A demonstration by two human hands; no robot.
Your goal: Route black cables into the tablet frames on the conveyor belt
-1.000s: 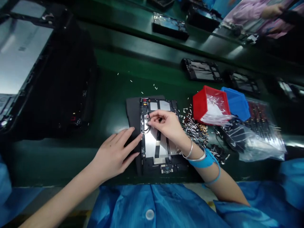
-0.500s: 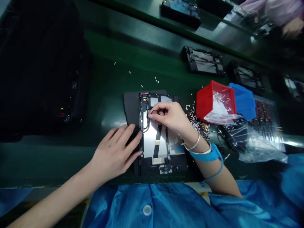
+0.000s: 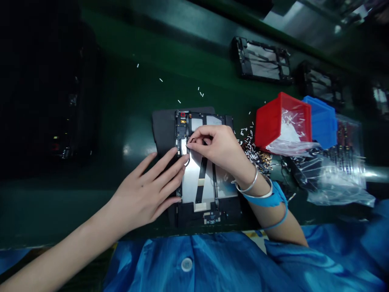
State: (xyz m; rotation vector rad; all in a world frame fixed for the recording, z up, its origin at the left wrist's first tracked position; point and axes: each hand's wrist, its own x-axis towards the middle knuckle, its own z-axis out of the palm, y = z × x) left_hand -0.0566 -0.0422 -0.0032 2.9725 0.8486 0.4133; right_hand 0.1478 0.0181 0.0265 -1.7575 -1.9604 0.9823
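Note:
An opened tablet-like device (image 3: 194,182) lies on a dark pad (image 3: 164,125) in front of me, its silver inner face and circuit parts showing. My right hand (image 3: 217,144) is over its upper part, thumb and index finger pinched on a thin black cable (image 3: 188,156) near the left-side board. My left hand (image 3: 152,188) rests at the device's left edge, fingers spread, with fingertips touching the board and the cable's lower loop. A black flat ribbon cable (image 3: 200,182) runs down the silver face. The pinched end of the thin cable is hidden by my fingers.
To the right stand a red bin (image 3: 269,121) with small white pieces and a blue bin (image 3: 323,121). Loose small parts (image 3: 258,156) and clear plastic bags (image 3: 334,186) lie beside them. Similar devices (image 3: 263,61) sit farther back. A large black object (image 3: 45,89) stands at left.
My left fingers have spread and moved up and right onto the board and cable. My right hand keeps its pinch, slightly lower on the device. The whole view has shifted a little.

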